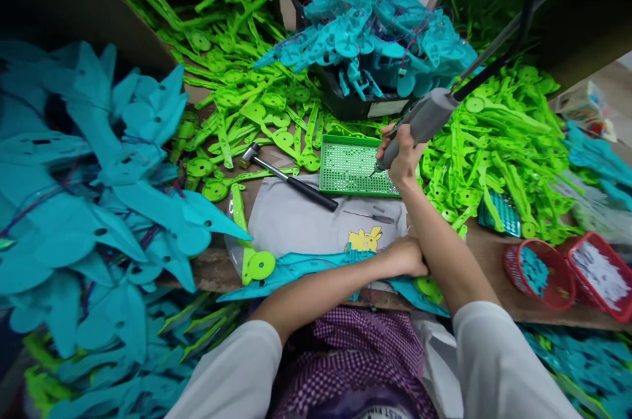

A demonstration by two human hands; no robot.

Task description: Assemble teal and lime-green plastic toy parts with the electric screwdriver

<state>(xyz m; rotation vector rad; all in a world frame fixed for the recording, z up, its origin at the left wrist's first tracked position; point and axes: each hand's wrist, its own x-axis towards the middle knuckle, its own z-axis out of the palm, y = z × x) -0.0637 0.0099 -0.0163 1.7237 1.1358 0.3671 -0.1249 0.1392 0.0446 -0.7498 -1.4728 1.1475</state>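
Note:
My right hand (pixel 407 149) is wrapped round a grey electric screwdriver (pixel 419 126). Its bit points down over the green perforated tray (pixel 323 182). A teal plastic part (pixel 301 266) lies along the bench edge in front of me, with a lime green arm with a round end (pixel 261 265) at its left. My left hand (pixel 409 256) is closed at the right side of the teal part; its fingers are partly hidden behind my right forearm, and what they hold does not show. A hammer (pixel 311 192) and a thin screwdriver (pixel 380 217) rest on a grey cloth (pixel 291 215).
Teal parts with wires are heaped at left (pixel 133 195) and in a black bin (pixel 340 99) at the back. Lime green arms (pixel 484 149) cover the bench behind. On the right stand a round red basket (pixel 563 280) and a red basket of white pieces (pixel 600 274).

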